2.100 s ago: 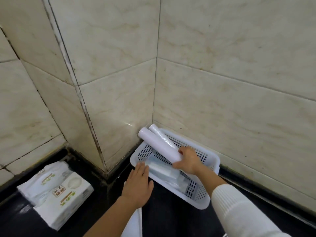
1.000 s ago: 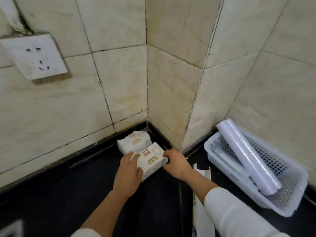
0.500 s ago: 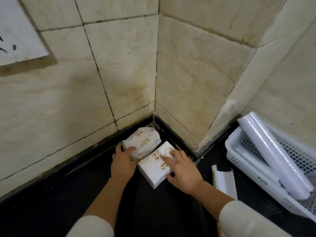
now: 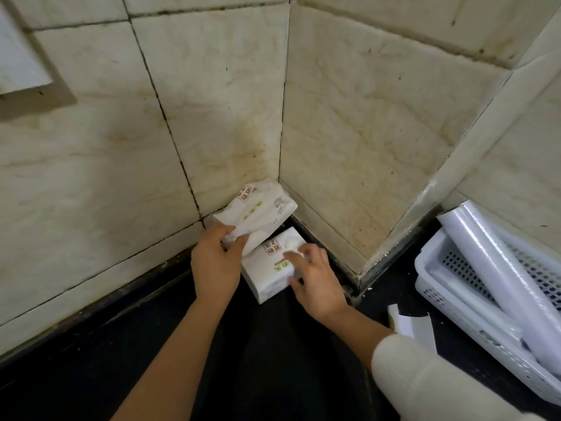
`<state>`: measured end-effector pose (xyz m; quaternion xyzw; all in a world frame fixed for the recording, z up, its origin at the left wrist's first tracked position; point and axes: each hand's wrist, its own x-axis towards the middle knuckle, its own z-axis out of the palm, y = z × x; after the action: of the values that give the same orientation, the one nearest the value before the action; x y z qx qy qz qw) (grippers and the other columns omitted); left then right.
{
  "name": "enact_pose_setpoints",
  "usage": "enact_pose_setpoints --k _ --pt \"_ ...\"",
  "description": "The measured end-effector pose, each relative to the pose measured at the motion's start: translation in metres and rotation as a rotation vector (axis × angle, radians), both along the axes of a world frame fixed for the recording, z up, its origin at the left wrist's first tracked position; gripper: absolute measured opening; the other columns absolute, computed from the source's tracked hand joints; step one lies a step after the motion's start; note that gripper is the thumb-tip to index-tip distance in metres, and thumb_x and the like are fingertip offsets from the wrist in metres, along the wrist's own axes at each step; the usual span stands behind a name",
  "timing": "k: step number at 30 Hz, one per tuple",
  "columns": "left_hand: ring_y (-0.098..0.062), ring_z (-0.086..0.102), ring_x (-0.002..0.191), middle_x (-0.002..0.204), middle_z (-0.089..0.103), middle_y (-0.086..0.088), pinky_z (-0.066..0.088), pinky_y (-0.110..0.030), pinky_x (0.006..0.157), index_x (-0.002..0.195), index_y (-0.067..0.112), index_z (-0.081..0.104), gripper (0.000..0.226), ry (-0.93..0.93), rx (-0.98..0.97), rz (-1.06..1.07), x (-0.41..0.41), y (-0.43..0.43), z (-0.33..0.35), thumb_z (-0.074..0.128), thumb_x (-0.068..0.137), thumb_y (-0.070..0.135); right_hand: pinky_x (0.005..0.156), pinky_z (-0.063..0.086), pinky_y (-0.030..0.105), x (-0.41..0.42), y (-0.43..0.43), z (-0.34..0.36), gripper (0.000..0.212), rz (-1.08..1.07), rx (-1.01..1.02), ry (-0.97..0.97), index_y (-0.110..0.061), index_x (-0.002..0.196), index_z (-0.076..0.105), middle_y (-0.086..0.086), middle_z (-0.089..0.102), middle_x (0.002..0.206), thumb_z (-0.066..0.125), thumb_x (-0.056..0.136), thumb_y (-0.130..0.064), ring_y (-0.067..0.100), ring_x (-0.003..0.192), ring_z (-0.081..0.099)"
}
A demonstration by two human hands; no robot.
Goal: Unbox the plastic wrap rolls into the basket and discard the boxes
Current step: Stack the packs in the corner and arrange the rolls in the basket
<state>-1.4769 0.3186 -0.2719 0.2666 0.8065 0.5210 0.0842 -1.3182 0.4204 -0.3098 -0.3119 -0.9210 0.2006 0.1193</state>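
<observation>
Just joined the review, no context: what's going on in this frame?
A person crouched at a tiled corner is handling two white tissue packs on the dark floor. The left hand grips the crumpled upper pack, tilted against the wall; the right hand rests on the flatter pack beneath it. At right, a white basket already holds plastic wrap rolls, and an opened box lies beside it on the floor.

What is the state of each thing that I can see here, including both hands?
Left hand: gripping the crumpled white tissue pack, lifted and tilted against the wall.
Right hand: fingers spread on the flat white tissue pack, which lies on the black counter.
White perforated plastic basket: upright, holding rolls.
Long white plastic wrap roll: leaning over the basket rim.
White cardboard box: open, lying beside the basket.
</observation>
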Motion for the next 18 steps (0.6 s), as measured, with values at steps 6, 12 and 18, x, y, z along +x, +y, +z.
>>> enact_pose_setpoints --k 6,12,18 --pt "-0.017 0.061 0.097 0.113 0.065 -0.003 0.048 -0.024 0.08 0.104 0.01 0.068 0.022 0.042 -0.058 0.022 0.007 0.004 -0.018 0.072 0.085 0.02 0.068 0.05 0.032 -0.045 0.016 0.012 0.012 -0.356 -0.339 0.106 -0.009 0.079 0.065 0.009 0.067 0.086 0.062 0.087 -0.018 0.025 0.08 0.063" --pt "-0.025 0.054 0.118 0.141 0.048 -0.01 0.046 -0.03 0.088 0.118 0.012 0.062 0.03 0.053 -0.182 -0.029 0.012 0.011 -0.022 0.065 0.09 0.024 0.086 0.046 0.02 -0.041 0.01 0.002 0.021 -0.268 -0.572 0.191 -0.005 0.107 0.071 0.01 0.071 0.111 0.058 0.091 -0.009 0.019 0.102 0.064" --pt "-0.035 0.028 0.137 0.152 0.029 -0.016 0.038 -0.05 0.108 0.136 0.021 0.049 0.051 0.181 -0.292 -0.068 0.025 0.003 0.0 0.067 0.089 0.025 0.077 0.046 0.018 0.01 0.009 0.023 0.012 -0.224 -0.556 0.276 -0.014 0.093 0.074 0.0 0.074 0.091 0.065 0.087 -0.015 0.006 0.084 0.065"
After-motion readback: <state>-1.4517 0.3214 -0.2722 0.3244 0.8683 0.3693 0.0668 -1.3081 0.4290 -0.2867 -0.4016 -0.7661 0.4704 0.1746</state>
